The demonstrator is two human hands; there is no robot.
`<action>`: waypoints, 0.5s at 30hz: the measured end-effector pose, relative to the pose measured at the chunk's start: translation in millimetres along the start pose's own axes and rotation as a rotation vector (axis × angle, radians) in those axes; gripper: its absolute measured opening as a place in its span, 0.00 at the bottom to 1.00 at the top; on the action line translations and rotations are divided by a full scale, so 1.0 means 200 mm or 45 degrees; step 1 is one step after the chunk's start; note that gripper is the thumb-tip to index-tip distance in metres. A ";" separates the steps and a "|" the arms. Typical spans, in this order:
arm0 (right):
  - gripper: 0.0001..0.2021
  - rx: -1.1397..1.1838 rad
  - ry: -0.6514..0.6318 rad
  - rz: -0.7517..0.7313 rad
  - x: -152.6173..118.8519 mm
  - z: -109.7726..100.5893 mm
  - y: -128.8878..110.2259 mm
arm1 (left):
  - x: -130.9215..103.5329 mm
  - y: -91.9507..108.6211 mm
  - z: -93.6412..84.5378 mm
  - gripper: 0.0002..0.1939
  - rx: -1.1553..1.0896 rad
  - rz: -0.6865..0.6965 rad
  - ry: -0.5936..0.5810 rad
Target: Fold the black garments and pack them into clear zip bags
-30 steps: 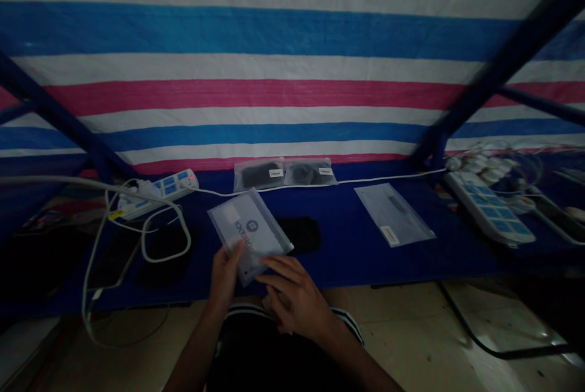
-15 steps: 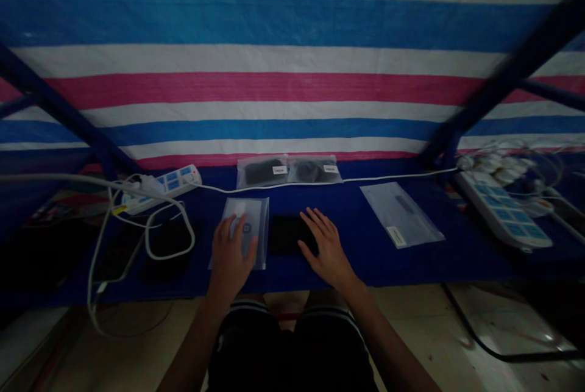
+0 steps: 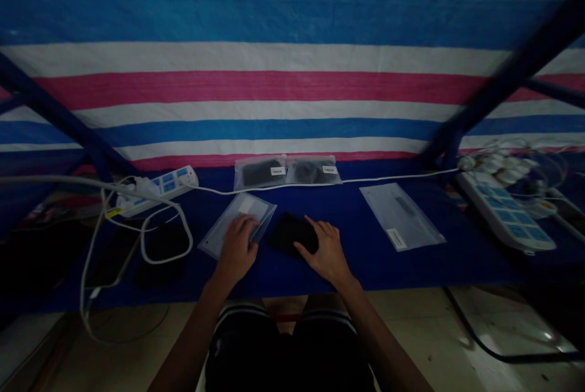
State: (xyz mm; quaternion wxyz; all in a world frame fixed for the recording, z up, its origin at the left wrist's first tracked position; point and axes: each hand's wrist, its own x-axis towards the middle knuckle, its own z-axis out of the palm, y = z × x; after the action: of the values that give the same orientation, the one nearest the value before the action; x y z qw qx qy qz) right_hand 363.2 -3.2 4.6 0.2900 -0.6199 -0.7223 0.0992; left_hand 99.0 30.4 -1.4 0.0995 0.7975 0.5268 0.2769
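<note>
My left hand (image 3: 237,250) has its fingers curled over a frosted plastic zip bag (image 3: 219,235), which lies slanted and is slightly bent up at its right side. Just to the right is a flat black folded piece, seemingly cloth (image 3: 287,235). My right hand (image 3: 325,250) grips its right end, thumb on the near side and fingers along the far edge. Further right, another frosted zip bag (image 3: 397,215) with a white label lies flat. Two zip bags with dark contents, a left one (image 3: 259,174) and a right one (image 3: 311,171), lie side by side at the back.
All this rests on a blue surface (image 3: 347,209) before a striped sheet (image 3: 274,87). A white cable (image 3: 388,178) crosses behind. Power strips stand left (image 3: 158,189) and right (image 3: 505,212), with a looped cable (image 3: 189,239) and a phone (image 3: 112,258) at left.
The left zip bag has turned clockwise and its edge has lifted under my left hand. My right hand has closed on the black piece, which has tilted and changed outline.
</note>
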 end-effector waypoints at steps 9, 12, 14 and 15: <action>0.21 0.103 -0.005 -0.001 0.01 0.00 0.02 | 0.00 0.02 0.05 0.16 -0.034 -0.022 0.131; 0.19 0.207 -0.003 0.006 0.00 -0.01 0.03 | -0.01 0.02 0.05 0.17 -0.083 -0.008 0.130; 0.17 0.275 -0.022 0.045 -0.01 -0.02 0.02 | -0.01 0.02 0.05 0.17 -0.103 -0.008 0.134; 0.16 0.310 -0.034 0.066 -0.02 -0.03 0.02 | -0.01 0.02 0.05 0.17 -0.106 -0.011 0.134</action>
State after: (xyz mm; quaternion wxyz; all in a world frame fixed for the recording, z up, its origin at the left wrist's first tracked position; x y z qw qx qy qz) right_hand 370.3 -7.1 6.5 0.3509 -0.5972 -0.6924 0.2021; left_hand 105.9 28.0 -8.8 0.1061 0.7747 0.5227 0.3397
